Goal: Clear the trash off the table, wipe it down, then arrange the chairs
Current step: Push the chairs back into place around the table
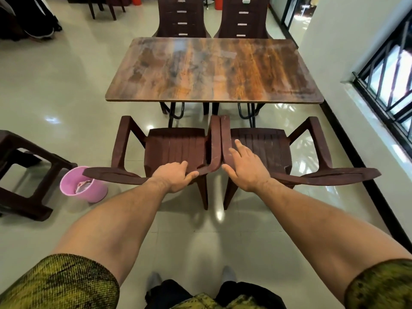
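Observation:
A wood-grain table (214,70) stands ahead of me with a bare top. Two dark brown plastic armchairs stand side by side at its near edge, their inner armrests touching. My left hand (176,178) grips the top of the left chair's (174,148) backrest, fingers curled over it. My right hand (245,168) lies with straight fingers over the top of the right chair's (263,148) backrest, above its seat. Two more brown chairs (181,16) (244,16) stand at the table's far side.
A pink waste bin (83,187) with crumpled trash inside sits on the floor to the left. A dark brown stool or low table (24,172) is beside it. A white wall and barred window (390,81) run along the right. The floor is glossy tile.

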Demonstrator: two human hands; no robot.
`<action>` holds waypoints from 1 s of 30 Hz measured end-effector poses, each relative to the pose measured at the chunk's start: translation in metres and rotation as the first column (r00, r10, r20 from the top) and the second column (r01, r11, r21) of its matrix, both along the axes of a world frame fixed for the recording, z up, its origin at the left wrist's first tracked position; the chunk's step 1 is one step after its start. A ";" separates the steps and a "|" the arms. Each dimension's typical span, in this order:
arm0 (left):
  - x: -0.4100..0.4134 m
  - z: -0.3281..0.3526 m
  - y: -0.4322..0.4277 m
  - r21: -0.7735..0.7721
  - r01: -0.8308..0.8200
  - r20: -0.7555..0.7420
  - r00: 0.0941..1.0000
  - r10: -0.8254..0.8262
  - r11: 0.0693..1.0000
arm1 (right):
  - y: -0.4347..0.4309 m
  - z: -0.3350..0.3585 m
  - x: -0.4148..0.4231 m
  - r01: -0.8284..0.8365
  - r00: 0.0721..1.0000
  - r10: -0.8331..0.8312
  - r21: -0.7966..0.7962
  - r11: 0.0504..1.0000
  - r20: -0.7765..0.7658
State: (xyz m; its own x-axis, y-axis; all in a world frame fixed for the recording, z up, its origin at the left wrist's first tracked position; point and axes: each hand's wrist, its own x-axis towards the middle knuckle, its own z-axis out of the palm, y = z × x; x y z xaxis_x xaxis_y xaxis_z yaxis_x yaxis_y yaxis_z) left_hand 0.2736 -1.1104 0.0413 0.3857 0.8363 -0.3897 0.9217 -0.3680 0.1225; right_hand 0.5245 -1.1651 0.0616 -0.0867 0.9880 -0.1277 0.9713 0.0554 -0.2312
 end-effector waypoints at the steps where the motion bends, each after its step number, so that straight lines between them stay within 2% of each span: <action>1: -0.007 0.001 0.003 -0.003 0.020 -0.007 1.000 -0.020 1.000 | 0.003 0.001 -0.014 -0.004 1.000 0.004 0.005 1.000 -0.007; 6: -0.056 0.004 0.020 -0.018 0.187 -0.003 0.982 -0.187 0.982 | 0.020 -0.008 -0.106 0.001 0.999 -0.002 -0.023 1.000 -0.048; 13: -0.189 0.008 0.045 -0.023 0.223 -0.023 0.974 -0.224 0.974 | 0.037 -0.022 -0.251 0.059 0.997 -0.066 -0.148 0.987 -0.041; 16: -0.225 0.008 0.052 0.025 0.202 0.017 0.979 -0.203 0.979 | 0.042 -0.030 -0.287 0.097 0.992 -0.110 -0.190 0.977 -0.059; 21: -0.268 0.011 0.088 0.090 0.232 0.103 0.965 -0.241 0.968 | 0.078 -0.035 -0.336 0.070 0.989 -0.100 -0.256 0.964 -0.105; 30: -0.332 -0.015 0.193 0.034 0.209 0.065 0.975 -0.211 0.977 | 0.194 -0.051 -0.400 0.125 0.988 -0.140 -0.195 0.973 -0.068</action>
State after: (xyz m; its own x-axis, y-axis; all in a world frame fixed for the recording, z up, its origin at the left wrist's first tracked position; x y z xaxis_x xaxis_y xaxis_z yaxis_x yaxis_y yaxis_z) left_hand -0.0582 -0.9173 0.0260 0.5782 0.7439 -0.3350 0.8136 -0.5562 0.1692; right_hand 0.1246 -0.9712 0.0102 0.0255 0.9498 -0.3118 0.9447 -0.1249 -0.3031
